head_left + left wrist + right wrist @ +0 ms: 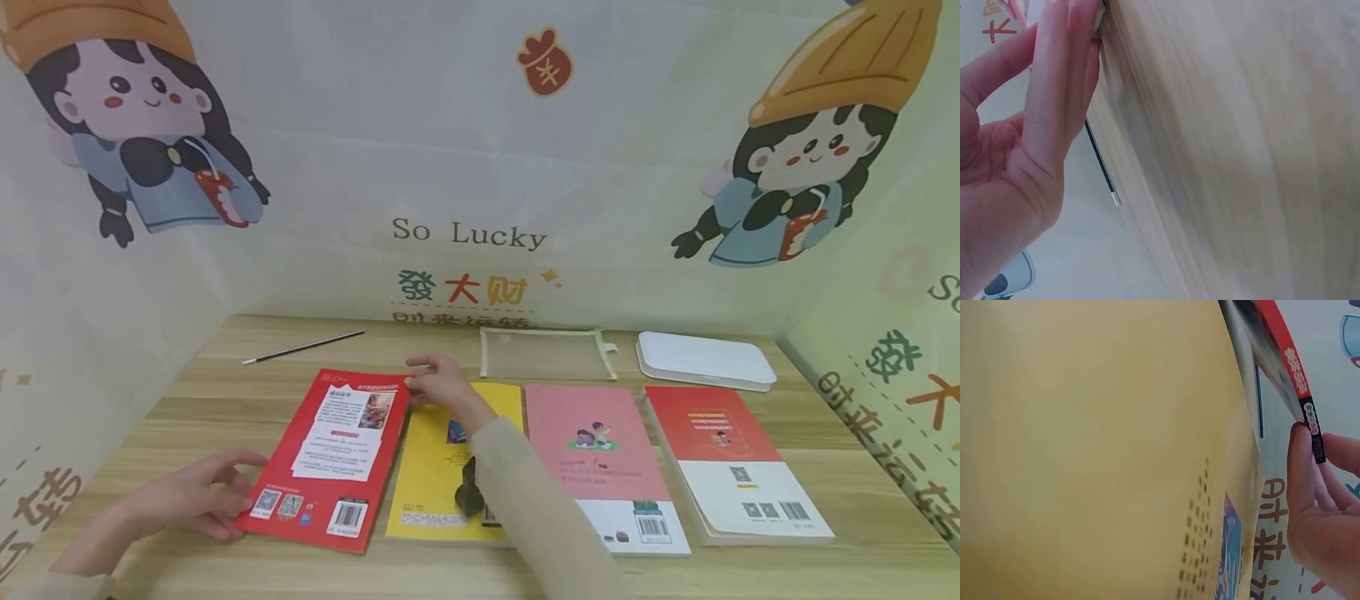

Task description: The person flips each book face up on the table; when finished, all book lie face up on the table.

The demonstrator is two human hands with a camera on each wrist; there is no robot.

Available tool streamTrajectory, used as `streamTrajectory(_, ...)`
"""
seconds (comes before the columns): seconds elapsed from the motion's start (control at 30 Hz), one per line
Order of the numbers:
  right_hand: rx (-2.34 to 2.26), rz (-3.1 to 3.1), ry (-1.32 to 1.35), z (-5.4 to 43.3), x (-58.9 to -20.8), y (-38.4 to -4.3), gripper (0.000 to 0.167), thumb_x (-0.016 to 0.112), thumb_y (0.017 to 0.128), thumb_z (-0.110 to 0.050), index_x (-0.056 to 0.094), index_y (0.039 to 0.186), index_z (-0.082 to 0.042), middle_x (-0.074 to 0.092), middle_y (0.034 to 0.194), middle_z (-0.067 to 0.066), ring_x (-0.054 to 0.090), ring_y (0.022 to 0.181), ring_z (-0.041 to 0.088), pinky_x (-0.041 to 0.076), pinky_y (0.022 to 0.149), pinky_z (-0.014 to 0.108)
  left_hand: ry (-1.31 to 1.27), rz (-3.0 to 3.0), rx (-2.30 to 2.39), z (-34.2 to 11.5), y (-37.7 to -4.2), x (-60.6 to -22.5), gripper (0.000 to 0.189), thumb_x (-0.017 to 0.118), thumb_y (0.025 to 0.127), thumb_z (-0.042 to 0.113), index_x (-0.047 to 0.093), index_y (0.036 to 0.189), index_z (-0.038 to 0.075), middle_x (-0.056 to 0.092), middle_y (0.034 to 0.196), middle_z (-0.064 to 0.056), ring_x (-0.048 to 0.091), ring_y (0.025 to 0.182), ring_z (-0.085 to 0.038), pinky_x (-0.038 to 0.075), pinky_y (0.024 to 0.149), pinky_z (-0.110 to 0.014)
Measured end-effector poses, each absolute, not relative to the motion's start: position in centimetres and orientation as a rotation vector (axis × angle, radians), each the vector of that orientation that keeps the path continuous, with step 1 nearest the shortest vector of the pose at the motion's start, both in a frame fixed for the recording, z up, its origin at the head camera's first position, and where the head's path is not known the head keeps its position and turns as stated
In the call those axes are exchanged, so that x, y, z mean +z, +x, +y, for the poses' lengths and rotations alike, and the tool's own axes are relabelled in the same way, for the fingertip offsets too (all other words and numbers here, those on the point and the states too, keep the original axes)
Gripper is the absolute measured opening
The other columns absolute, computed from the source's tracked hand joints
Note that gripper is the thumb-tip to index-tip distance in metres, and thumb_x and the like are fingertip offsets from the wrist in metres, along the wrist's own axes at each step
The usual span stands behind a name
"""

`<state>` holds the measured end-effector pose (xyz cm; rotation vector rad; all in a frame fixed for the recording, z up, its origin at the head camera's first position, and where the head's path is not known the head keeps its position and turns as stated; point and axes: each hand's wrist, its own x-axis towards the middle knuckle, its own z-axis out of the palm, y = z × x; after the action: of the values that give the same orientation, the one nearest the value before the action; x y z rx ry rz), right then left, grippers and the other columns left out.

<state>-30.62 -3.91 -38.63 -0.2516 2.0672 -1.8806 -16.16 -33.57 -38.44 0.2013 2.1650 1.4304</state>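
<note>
In the head view, a red book (341,462) lies tilted at the left of a row of books, its back cover with barcode facing up. My right hand (442,387) pinches its upper right corner. From the right wrist view, the thumb and fingers (1302,469) grip the end of the book's red and black spine (1300,378), raised above the yellow book. My left hand (198,496) holds the lower left corner, its fingers (1050,81) long and close together. Beside the red book lies a yellow book (427,467), partly covered by my right forearm.
A pink book (585,417) and a red-and-white book (738,467) continue the row to the right. Behind them lie a mesh zip pouch (543,354) and a white case (705,360). A black pencil (303,347) lies back left. Printed cloth walls enclose the wooden table (180,408).
</note>
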Motion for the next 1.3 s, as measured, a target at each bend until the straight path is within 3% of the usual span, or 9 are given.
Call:
streamTrajectory(0.17, -1.902, 1.994, -0.330, -3.2, -38.4, -30.6, 0.032, 0.054, 0.084, 0.003, 0.055, 0.115, -0.005, 0.058, 0.098, 0.008, 0.059, 0.083, 0.021, 0.051, 0.072, 0.032, 0.201, 2.147, 1.418, -33.8, -16.3, -38.6, 0.058, 0.057, 0.085, 0.011, 0.024, 0.124, -0.016, 0.048, 0.095, -0.015, 0.059, 0.072, -0.033, 0.052, 0.064, -0.043)
streamTrajectory(0.37, -1.987, 1.882, -0.408, -2.3, -38.5, -30.7, 0.030, 0.050, 0.085, 0.005, 0.054, 0.114, 0.000, 0.055, 0.104, 0.013, 0.057, 0.089, 0.023, 0.050, 0.074, 0.032, 0.217, 2.074, 1.413, -34.6, -16.7, -38.7, 0.047, 0.054, 0.087, 0.013, 0.035, 0.120, -0.016, 0.053, 0.098, -0.013, 0.059, 0.074, -0.033, 0.052, 0.066, -0.042)
streamTrajectory(0.57, -2.044, 1.798, -0.382, -1.7, -38.5, -30.8, 0.030, 0.049, 0.085, 0.005, 0.051, 0.115, 0.002, 0.056, 0.101, 0.011, 0.057, 0.085, 0.021, 0.050, 0.075, 0.033, 0.304, 2.115, 1.396, -35.1, -16.8, -38.4, 0.036, 0.051, 0.089, 0.013, 0.044, 0.119, -0.006, 0.048, 0.108, -0.015, 0.053, 0.085, -0.028, 0.051, 0.063, -0.040)
streamTrajectory(0.73, -2.081, 1.764, -0.325, -1.3, -38.4, -30.8, 0.030, 0.050, 0.086, 0.004, 0.051, 0.116, 0.002, 0.056, 0.104, 0.012, 0.058, 0.087, 0.023, 0.049, 0.077, 0.035, 0.331, 1.974, 1.547, -35.1, -16.9, -38.0, 0.030, 0.047, 0.090, 0.009, 0.042, 0.120, 0.005, 0.050, 0.115, -0.017, 0.052, 0.096, -0.029, 0.048, 0.074, -0.045)
streamTrajectory(0.93, -2.094, 1.749, -0.290, -0.5, -38.1, -30.8, 0.031, 0.051, 0.086, 0.002, 0.051, 0.117, 0.001, 0.055, 0.107, 0.013, 0.058, 0.089, 0.025, 0.047, 0.080, 0.036, 0.421, 1.761, 1.760, -35.0, -17.2, -38.1, 0.033, 0.040, 0.092, -0.001, 0.048, 0.117, 0.018, 0.058, 0.110, -0.015, 0.056, 0.095, -0.030, 0.046, 0.080, -0.042)
streamTrajectory(1.07, -2.123, 1.697, -0.283, 0.0, -37.8, -30.7, 0.034, 0.051, 0.086, 0.002, 0.048, 0.120, 0.003, 0.055, 0.108, 0.016, 0.059, 0.089, 0.026, 0.045, 0.084, 0.038, 0.431, 1.748, 1.813, -34.8, -17.5, -38.1, 0.036, 0.039, 0.092, -0.002, 0.051, 0.117, 0.022, 0.058, 0.110, -0.013, 0.057, 0.095, -0.030, 0.044, 0.082, -0.042)
streamTrajectory(1.3, -2.200, 1.587, -0.328, 0.5, -37.9, -31.0, 0.036, 0.050, 0.088, 0.000, 0.045, 0.123, 0.005, 0.054, 0.112, 0.018, 0.057, 0.096, 0.024, 0.045, 0.084, 0.031, 0.449, 1.752, 1.820, -34.4, -17.6, -37.9, 0.037, 0.038, 0.093, -0.001, 0.051, 0.117, 0.024, 0.057, 0.112, -0.013, 0.056, 0.096, -0.031, 0.043, 0.083, -0.042)
